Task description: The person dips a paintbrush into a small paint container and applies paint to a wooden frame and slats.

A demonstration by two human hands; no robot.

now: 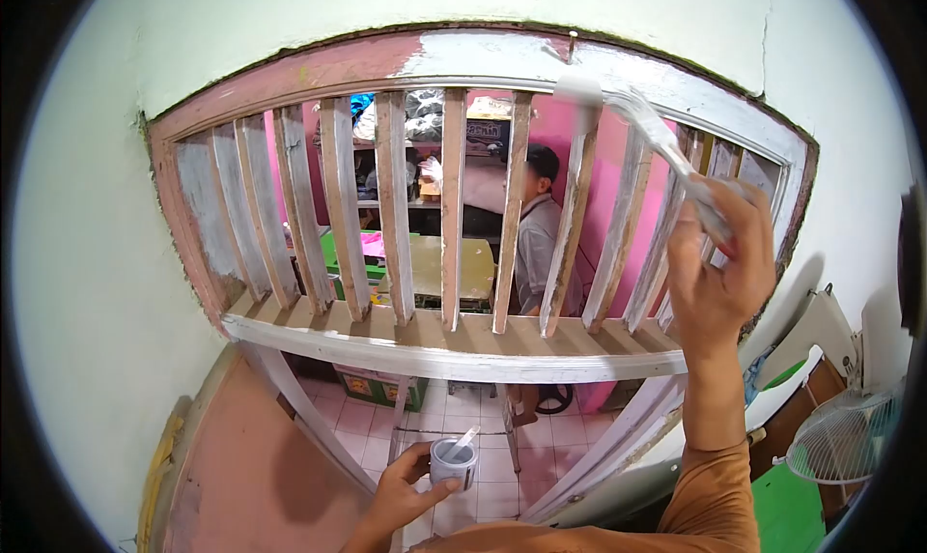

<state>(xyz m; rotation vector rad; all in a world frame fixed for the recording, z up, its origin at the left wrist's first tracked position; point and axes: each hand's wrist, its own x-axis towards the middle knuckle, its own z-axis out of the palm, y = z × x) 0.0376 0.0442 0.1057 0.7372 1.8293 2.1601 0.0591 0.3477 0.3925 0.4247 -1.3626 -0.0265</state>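
Note:
My right hand [724,249] is raised and closed around the handle of a paintbrush [666,140]. The brush head is blurred by motion and sits close to the top rail of a slatted wooden window frame [483,53]. That rail is white on its right part and pinkish on its left. Low in front of me, my left hand [410,495] grips a small paint can [452,462], held upright. A pale flat stick [465,439] leans out of the can. Several slats [453,205] have white sides and brownish front edges.
A nail [572,43] sticks out of the top rail. Beyond the slats, a person [546,234] is beside a table [439,263]. Below are a ladder [509,423] and tiled floor. A fan [840,442] stands at right. A pinkish door panel [246,456] is at left.

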